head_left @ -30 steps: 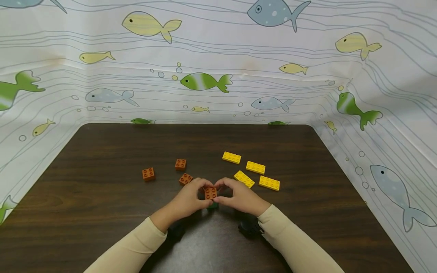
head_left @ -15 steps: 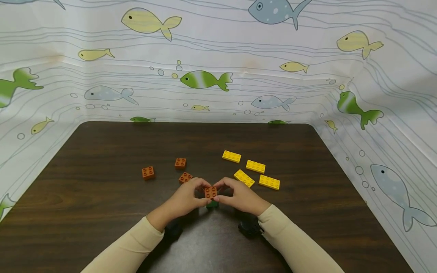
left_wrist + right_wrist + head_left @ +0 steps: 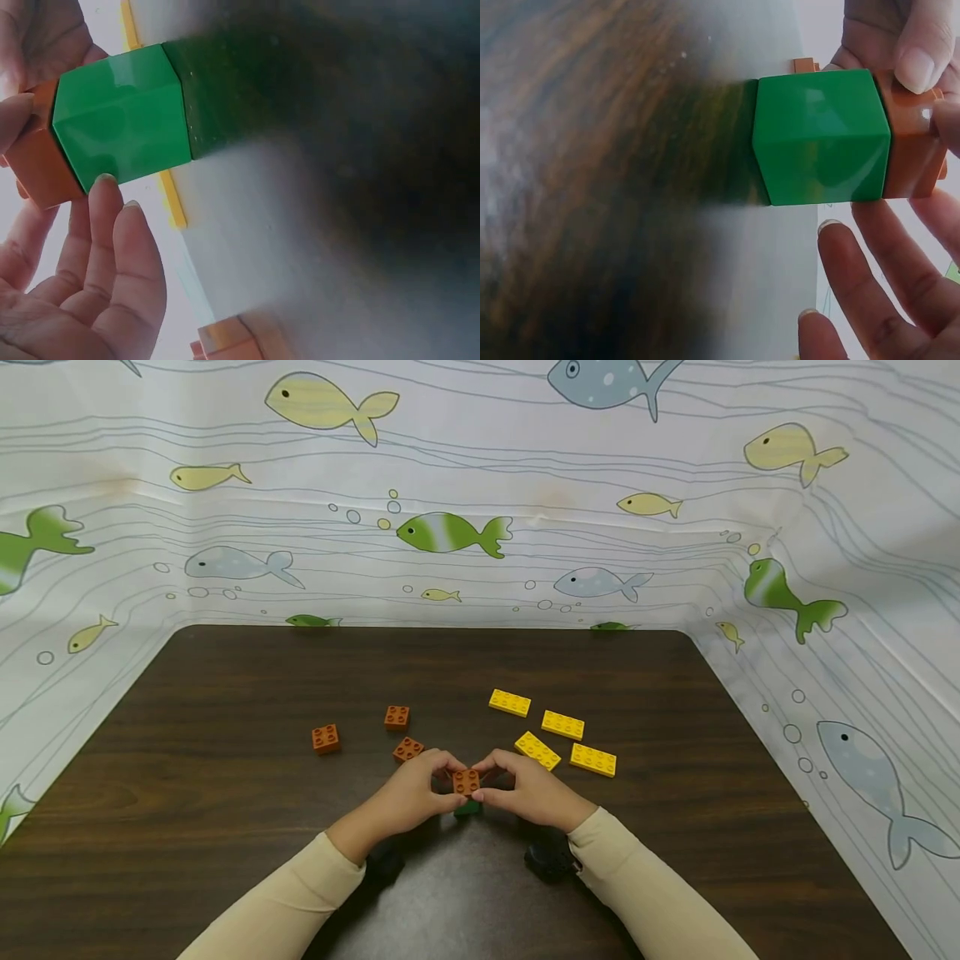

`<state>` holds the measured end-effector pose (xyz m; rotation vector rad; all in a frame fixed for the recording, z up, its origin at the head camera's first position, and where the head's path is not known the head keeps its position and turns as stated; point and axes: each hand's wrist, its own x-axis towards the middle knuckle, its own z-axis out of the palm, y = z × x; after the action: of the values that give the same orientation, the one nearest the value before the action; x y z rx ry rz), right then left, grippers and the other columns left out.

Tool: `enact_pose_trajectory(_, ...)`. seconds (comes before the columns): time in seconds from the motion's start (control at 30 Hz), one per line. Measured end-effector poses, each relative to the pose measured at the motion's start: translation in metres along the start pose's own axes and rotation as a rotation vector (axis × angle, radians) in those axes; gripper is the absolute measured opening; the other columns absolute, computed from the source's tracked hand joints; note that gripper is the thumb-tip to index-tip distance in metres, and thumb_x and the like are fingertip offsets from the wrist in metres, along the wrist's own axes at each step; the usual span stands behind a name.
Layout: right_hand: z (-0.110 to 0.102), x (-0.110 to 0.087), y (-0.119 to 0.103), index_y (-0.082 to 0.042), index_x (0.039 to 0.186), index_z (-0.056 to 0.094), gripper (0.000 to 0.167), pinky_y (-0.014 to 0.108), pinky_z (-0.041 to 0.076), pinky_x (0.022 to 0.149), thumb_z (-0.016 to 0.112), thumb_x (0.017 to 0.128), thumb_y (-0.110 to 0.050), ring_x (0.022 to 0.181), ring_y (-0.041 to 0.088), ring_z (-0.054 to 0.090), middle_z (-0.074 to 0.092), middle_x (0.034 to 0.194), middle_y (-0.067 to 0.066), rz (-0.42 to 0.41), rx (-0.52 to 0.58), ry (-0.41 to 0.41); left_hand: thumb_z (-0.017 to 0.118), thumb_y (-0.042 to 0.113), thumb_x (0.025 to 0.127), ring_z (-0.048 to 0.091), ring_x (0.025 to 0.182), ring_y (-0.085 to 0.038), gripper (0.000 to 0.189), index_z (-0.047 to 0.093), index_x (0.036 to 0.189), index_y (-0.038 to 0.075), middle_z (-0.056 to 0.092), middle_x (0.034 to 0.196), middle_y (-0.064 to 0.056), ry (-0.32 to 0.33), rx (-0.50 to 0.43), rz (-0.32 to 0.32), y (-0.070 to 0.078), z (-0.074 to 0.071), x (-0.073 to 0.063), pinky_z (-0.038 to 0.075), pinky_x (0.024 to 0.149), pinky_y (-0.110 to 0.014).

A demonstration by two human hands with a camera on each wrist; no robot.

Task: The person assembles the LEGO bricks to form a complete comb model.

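An orange square brick (image 3: pixel 466 782) with studs on top sits on a green block (image 3: pixel 468 808) near the middle of the table. My left hand (image 3: pixel 408 797) pinches the orange brick from the left, and my right hand (image 3: pixel 536 792) pinches it from the right. Up close in the left wrist view, the smooth green block (image 3: pixel 120 112) is joined flush with the orange brick (image 3: pixel 45 154). A left fingertip touches the green block's side there. In the right wrist view, a thumb presses the orange brick (image 3: pixel 915 150), while lower fingers spread beside the green block (image 3: pixel 821 139).
Three loose orange bricks lie to the left: one far left (image 3: pixel 326 739), one further back (image 3: pixel 397 718), one by my left fingers (image 3: pixel 408 749). Several flat yellow bricks (image 3: pixel 562 724) lie right of centre on the dark wooden table (image 3: pixel 225 827). A fish-patterned sheet (image 3: pixel 465 460) surrounds the table.
The head view has tilted slightly. Both hands keep their grip on the orange brick over the green block, with hardly any movement.
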<state>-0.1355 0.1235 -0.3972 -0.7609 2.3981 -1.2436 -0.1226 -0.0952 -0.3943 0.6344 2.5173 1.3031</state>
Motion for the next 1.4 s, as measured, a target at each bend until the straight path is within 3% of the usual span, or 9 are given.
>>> enact_pose_trajectory(0.5, 0.002, 0.001, 0.003, -0.012, 0.116, 0.059, 0.028, 0.031, 0.05, 0.084, 0.066, 0.092, -0.025, 0.102, 0.015, 0.061, 0.061, 0.112, 0.0, -0.003, 0.023, -0.015, 0.075, 0.01, 0.083, 0.056, 0.087, -0.019, 0.031, 0.062, 0.111, 0.002, 0.058, 0.102, -0.009, 0.02, -0.189, -0.073, -0.003, 0.002, -0.001, 0.047, 0.07, -0.033)
enact_pose_trajectory(0.8, 0.0, 0.001, 0.008, -0.013, 0.125, 0.057, 0.036, 0.031, 0.05, 0.086, 0.065, 0.093, -0.029, 0.102, 0.015, 0.059, 0.06, 0.116, 0.0, 0.001, 0.05, -0.017, 0.074, 0.011, 0.083, 0.055, 0.086, -0.018, 0.033, 0.061, 0.112, 0.002, 0.059, 0.1, -0.009, 0.021, -0.222, -0.118, -0.003, 0.004, -0.001, 0.046, 0.067, -0.032)
enact_pose_trajectory(0.97, -0.007, 0.0, 0.013, -0.009, 0.134, 0.053, 0.047, 0.036, 0.047, 0.086, 0.063, 0.094, -0.032, 0.103, 0.017, 0.058, 0.06, 0.118, 0.004, 0.013, 0.061, 0.06, 0.074, 0.012, 0.083, 0.056, 0.088, -0.019, 0.035, 0.06, 0.113, 0.001, 0.059, 0.102, -0.009, 0.014, -0.219, -0.1, -0.001, 0.003, -0.002, 0.047, 0.069, -0.032)
enact_pose_trajectory(1.4, -0.028, -0.001, 0.029, -0.003, 0.133, 0.052, 0.047, 0.039, 0.047, 0.089, 0.066, 0.093, -0.024, 0.109, 0.027, 0.059, 0.06, 0.124, 0.015, 0.06, 0.127, 0.27, 0.075, 0.012, 0.082, 0.055, 0.089, -0.02, 0.037, 0.06, 0.115, 0.002, 0.06, 0.102, -0.008, 0.018, -0.213, -0.132, 0.0, 0.003, -0.002, 0.045, 0.067, -0.033)
